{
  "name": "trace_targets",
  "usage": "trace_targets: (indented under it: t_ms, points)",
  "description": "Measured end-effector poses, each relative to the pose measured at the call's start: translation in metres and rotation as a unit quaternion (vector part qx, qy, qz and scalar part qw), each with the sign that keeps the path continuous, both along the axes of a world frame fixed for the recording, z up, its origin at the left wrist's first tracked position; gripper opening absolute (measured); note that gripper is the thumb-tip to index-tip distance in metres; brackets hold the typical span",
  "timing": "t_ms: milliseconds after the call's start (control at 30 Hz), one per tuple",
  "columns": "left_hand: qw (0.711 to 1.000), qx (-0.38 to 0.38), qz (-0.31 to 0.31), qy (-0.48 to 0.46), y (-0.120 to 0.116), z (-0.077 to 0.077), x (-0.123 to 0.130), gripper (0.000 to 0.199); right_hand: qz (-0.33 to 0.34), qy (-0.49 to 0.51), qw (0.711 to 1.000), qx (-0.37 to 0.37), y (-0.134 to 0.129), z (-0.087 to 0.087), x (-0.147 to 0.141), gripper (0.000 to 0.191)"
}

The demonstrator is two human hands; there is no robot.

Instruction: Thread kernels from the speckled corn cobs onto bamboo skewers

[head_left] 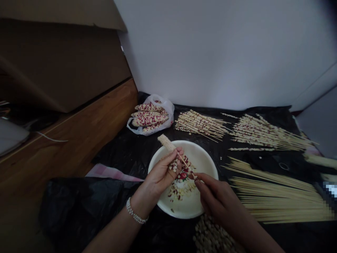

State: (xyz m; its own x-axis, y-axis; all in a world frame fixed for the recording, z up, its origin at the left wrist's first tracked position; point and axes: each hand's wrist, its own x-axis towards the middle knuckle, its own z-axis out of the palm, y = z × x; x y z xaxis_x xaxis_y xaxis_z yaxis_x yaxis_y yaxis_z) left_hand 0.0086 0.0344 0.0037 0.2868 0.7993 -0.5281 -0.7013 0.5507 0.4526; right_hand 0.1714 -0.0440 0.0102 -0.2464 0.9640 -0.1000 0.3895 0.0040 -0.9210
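Observation:
My left hand (162, 174) is closed around a corn cob (166, 143) whose visible end is stripped of kernels. A thin wooden skewer (183, 161) slants from my left fingers down to my right fingertips. My right hand (212, 191) pinches at its lower end, where a few corn kernels (193, 176) show. Both hands are over a white basin (207, 165) with loose red and pale kernels (181, 189) in its bottom. My left fingers partly cover the cob and the kernels beneath.
Multicoloured corn cobs (150, 121) lie in a white plastic bag (168, 105). Two piles of kernel-threaded skewers (200, 123) are at the back. Bare skewers (276, 196) lie to the right on black plastic sheeting (118, 147). More kernels (210, 235) are in front; a white wall (210, 52) stands behind.

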Motion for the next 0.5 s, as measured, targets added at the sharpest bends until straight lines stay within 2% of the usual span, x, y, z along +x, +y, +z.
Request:
trace_targets:
  t_ms: [133,333,500]
  points:
    - [1.000,-0.001,0.004,-0.007,-0.0019,0.0026,0.0009,0.012,0.003,0.012,1.000,-0.005,0.0006,0.0016,0.0010,0.039]
    - [0.999,0.034,-0.018,0.005,-0.0027,-0.0031,-0.0007,0.013,-0.001,0.033,0.999,-0.013,-0.0003,0.0005,0.0000,0.036]
    - [0.999,0.017,-0.025,-0.026,-0.0022,-0.0015,0.0002,0.011,0.002,0.050,0.998,-0.033,-0.0011,-0.0019,-0.0006,0.039]
